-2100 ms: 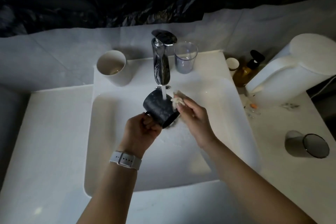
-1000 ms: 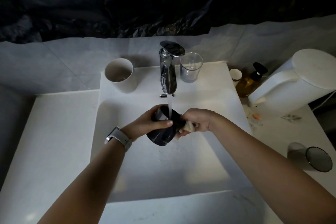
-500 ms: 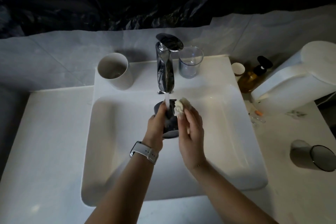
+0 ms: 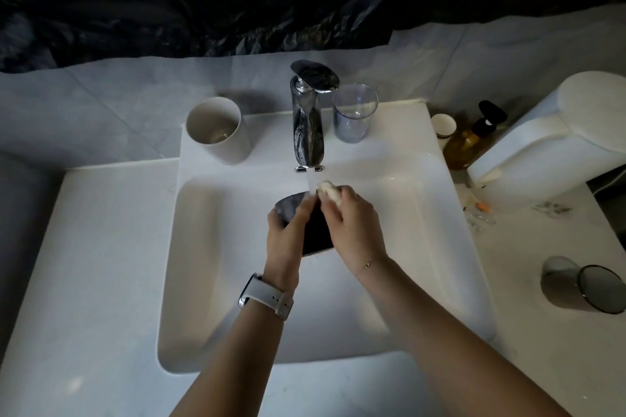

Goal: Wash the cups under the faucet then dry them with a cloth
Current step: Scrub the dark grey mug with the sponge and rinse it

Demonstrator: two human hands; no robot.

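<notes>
Over the white sink (image 4: 210,247) my left hand (image 4: 286,234) grips a black cup (image 4: 316,230), tilted with its base toward the faucet (image 4: 308,125). Water runs from the spout onto the cup's far end. My right hand (image 4: 352,223) pinches a small white cloth wad (image 4: 328,189) against the cup's right side. A white cup (image 4: 216,130) stands upright on the sink ledge left of the faucet. A clear cup (image 4: 354,112) stands just right of the faucet. A grey glass cup (image 4: 582,286) lies on its side on the counter at the right.
A white kettle (image 4: 555,142) stands at the back right. Beside it are an amber pump bottle (image 4: 471,139) and a small white paper cup (image 4: 443,127). Small bits of litter (image 4: 481,210) lie on the right counter. Black plastic sheeting covers the wall behind.
Both hands have stayed under the faucet with the black cup. The left hand has turned the cup, so its base now points toward the faucet. The right hand keeps the cloth wad at the cup.
</notes>
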